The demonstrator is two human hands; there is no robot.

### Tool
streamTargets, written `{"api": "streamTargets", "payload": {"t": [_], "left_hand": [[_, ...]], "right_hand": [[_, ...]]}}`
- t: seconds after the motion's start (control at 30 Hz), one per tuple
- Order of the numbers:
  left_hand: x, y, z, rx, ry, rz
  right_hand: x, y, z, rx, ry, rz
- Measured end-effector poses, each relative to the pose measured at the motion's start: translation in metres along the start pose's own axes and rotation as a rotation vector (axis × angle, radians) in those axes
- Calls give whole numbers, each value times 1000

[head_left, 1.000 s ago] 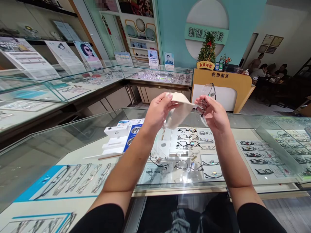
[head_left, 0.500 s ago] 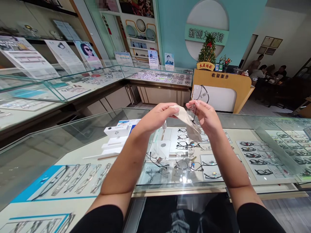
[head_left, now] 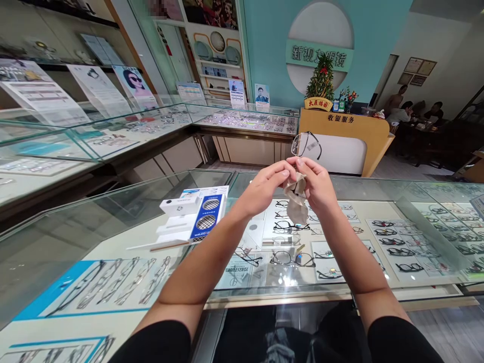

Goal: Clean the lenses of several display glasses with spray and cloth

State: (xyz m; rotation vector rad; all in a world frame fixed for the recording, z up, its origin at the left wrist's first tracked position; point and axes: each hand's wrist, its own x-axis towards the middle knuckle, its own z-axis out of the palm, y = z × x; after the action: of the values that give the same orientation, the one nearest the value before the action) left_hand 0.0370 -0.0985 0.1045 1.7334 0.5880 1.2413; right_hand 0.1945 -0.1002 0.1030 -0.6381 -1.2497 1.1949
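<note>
Above the glass counter, a pair of eyeglasses [head_left: 307,144] with a small tag on it is held up, one lens clear of the fingers. My right hand [head_left: 316,180] is closed on the frame near its middle. A beige cleaning cloth [head_left: 298,207] hangs below the fingers, folded around the lower part of the glasses. My left hand [head_left: 270,185] pinches the cloth against that lower part, its fingertips meeting those of my right hand. The cloth and fingers hide the lower lens.
Under the counter glass [head_left: 260,282] lie rows of eyeglasses [head_left: 291,226]. To the left stand a blue-and-white lens display [head_left: 206,219] and a tray of frames [head_left: 117,282]. Beyond are more glass cases [head_left: 245,121] and a wooden cashier desk [head_left: 344,126]. People [head_left: 401,113] sit at the far right.
My left hand has moved right and brought the cloth around the lower part of the glasses, against my right hand. The glasses have shifted slightly left and turned, showing the upper lens.
</note>
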Motion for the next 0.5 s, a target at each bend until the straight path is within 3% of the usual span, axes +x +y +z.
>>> {"api": "streamTargets", "payload": {"t": [0.17, 0.3, 0.4, 0.5], "left_hand": [[-4, -3, 15, -126, 142, 72], [-4, -8, 19, -313, 225, -79], [-2, -10, 17, -314, 178, -211], [0, -10, 14, -233, 86, -242]], "right_hand": [[-2, 0, 6, 62, 32, -13], [-2, 1, 7, 114, 50, -25], [-2, 0, 6, 86, 77, -38], [-4, -1, 6, 41, 86, -106]]}}
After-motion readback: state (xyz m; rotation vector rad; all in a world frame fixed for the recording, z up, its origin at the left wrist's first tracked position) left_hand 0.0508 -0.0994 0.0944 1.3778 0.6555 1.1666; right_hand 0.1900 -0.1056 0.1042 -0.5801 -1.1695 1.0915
